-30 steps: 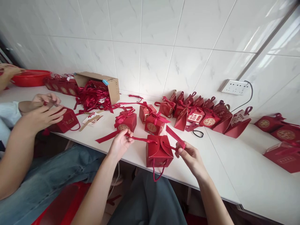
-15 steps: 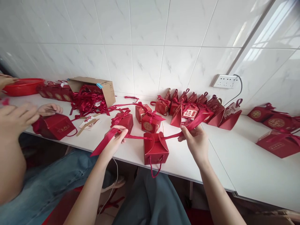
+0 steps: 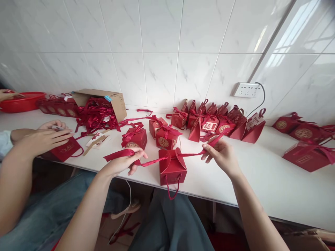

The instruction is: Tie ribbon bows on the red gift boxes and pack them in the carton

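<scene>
A red gift box (image 3: 173,171) with a twisted cord handle hanging over its front sits at the table's near edge. Red ribbon (image 3: 192,154) runs through its top flaps and out on both sides. My left hand (image 3: 128,161), left of the box, is closed on one ribbon end, and that stretch sags slightly. On the other side my right hand (image 3: 219,152) pinches the opposite end between thumb and fingers, holding it nearly straight. Just behind stand finished-looking boxes with bows, among them one with a gold round emblem (image 3: 167,137).
A cardboard box (image 3: 119,106) spills red ribbons (image 3: 98,115) at the back left. A co-worker's hands (image 3: 52,137) hold another red box on the left. Rows of red boxes (image 3: 232,122) stand along the wall, more (image 3: 309,157) at right. A power strip (image 3: 247,90) is on the wall.
My left hand has turned and moved slightly right and down, and its ribbon has gone from taut to slack. The right hand still holds its end. The co-worker's hands have come together over their box.
</scene>
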Available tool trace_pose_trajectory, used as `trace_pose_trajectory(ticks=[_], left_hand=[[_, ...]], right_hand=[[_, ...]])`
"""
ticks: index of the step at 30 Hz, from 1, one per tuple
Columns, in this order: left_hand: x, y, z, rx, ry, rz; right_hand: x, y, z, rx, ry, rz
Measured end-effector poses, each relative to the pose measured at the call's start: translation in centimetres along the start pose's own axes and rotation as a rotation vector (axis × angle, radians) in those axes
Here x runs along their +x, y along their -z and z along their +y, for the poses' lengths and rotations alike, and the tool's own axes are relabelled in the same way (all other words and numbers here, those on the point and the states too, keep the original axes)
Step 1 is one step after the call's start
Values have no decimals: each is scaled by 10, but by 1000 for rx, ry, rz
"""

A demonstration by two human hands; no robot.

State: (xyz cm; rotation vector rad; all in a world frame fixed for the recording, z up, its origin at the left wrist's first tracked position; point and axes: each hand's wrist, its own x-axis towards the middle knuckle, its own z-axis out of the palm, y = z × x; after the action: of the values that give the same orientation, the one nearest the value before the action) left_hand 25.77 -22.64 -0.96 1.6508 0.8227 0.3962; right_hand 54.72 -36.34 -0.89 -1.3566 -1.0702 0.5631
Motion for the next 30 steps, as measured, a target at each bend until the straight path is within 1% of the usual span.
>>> trace_pose_trajectory(ticks=[3, 4, 5, 6, 8, 9, 10, 11, 13, 14, 15, 16, 17, 18, 19, 20, 21, 22, 23, 24, 25, 27, 30], left_hand=[[1, 2, -4, -152, -48, -146], [3, 2, -4, -252, -47, -155], [6, 1, -4, -380, -40, -116], [8, 1, -4, -527, -26, -25], [13, -1, -4, -820, 13, 248], [13, -2, -6, -927, 38, 379], [12, -2, -9, -989, 68, 475], [8, -2, -13, -1002, 94, 540], [-4, -3, -23, -886, 88, 652], [-12, -3, -28, -757, 23, 747], [-19, -5, -31, -584, -82, 871], [-25, -8, -32, -382, -215, 997], [-29, -12, -30, -170, -344, 1077], [-30, -17, -27, 26, -439, 1069], [-28, -24, -22, 189, -489, 981], [-24, -31, -17, 310, -489, 826], [-18, -39, -13, 397, -460, 652], [-11, -46, -9, 458, -428, 524], [-3, -52, -7, 500, -404, 436], [4, -57, -6, 524, -388, 388], [10, -61, -6, 536, -378, 365], [18, -64, -8, 543, -368, 334], [21, -63, -9, 538, -371, 322]], right_hand=[[1, 4, 2, -8, -8, -40], [2, 4, 2, -9, -9, -47], [4, 4, 2, -10, -13, -50], [5, 3, 4, -9, -23, -37], [8, 3, 8, -42, -93, 11], [9, 4, 11, -91, -164, 25], [9, 7, 15, -164, -254, 21], [8, 11, 20, -256, -348, -2], [4, 23, 28, -454, -503, -60], [2, 30, 31, -550, -537, -50], [-1, 35, 33, -647, -525, 10], [-3, 38, 33, -738, -460, 116], [-4, 38, 32, -810, -345, 235], [-5, 35, 31, -851, -199, 318], [-5, 29, 28, -853, -46, 327], [-5, 20, 24, -818, 82, 254], [-5, 9, 21, -755, 167, 116], [-5, -2, 18, -687, 205, -53], [-6, -13, 16, -631, 213, -187], [-6, -23, 15, -588, 205, -281], [-6, -30, 16, -556, 191, -327], [-7, -38, 18, -504, 164, -344], [-6, -40, 23, -392, 102, -353]])
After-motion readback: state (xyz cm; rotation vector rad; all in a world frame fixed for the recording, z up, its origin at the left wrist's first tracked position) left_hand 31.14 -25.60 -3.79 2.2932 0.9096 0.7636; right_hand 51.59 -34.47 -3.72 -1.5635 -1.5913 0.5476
